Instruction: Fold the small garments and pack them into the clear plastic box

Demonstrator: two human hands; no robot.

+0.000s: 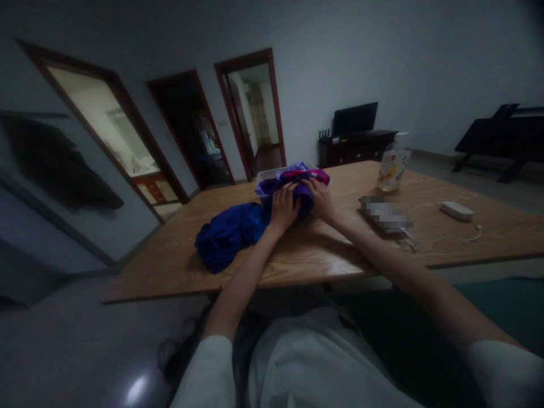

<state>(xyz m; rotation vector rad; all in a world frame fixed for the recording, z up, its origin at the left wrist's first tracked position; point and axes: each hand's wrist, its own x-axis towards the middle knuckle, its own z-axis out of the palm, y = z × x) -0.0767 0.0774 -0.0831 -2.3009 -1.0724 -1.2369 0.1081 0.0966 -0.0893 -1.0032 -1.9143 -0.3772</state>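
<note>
Purple cloth [304,205] is bunched at the near side of a pale plastic container [267,173] on the table. My left hand [284,209] lies over this cloth with its fingers bent into it. Close beside it on the right, my right hand [319,198] grips the same cloth, fingers curled over its top. Lavender and pink fabric [314,173] is heaped in the container just beyond my fingers. A dark blue cloth [225,235] spreads over the table to the left, reaching up to my left hand. The container's near wall is mostly hidden by fabric and hands.
On the wooden table [170,272], a clear pump bottle [391,167] stands to the right. Nearer lie a blurred flat object [385,216] and a white oblong case [456,211] with a cord. The table's front edge runs just before my body.
</note>
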